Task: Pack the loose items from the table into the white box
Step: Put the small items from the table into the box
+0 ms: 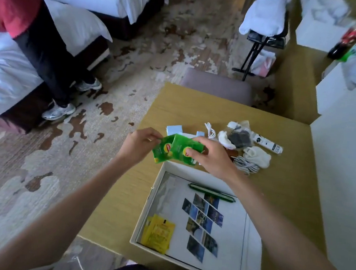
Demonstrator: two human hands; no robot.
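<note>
Two green tea packets (175, 151), fanned one over the other, held in the air just past the far wall of the white box (142, 217). Left hand (137, 143) pinching the outer edge of the left packet, fingers clenched on it. Right hand (212, 158) over the right packet, thumb on its face, fingers curled round its top edge. Probably squaring the pair, for laying down as one flat piece.

Inside the box:
- printed sheet (205, 223) with a slanted row of small photos, flat on the bottom
- green pen (212, 193) along the far wall
- yellow packets (159, 234) stacked in the near left corner

Flat things low, edges and corners used first. Room left mid-box for the green pair.

Beyond the box's far wall, not yet packed:
- pale blue cartons (174, 130), partly hidden behind the packets
- loose white cable (209, 131)
- clear bag (237, 136) with something dark inside
- white tube (267, 145) with dark print
- white cloth pouch (257, 157)
- bundled white cord (246, 164), nearest the box's far right corner

All bunched close together on the wooden surface (186, 107), within easy reach of either hand.

Task perhaps a third done, at a guess. Bag and pouch soft, likely to need pressing down. Cable and cord apt to spring loose.

Farther out from the box:
- padded chair (217, 86) at the far edge of the surface
- patterned carpet (136, 64) beyond
- far left, a bed (74, 20), with a person in a red top (13, 3) standing beside it
</note>
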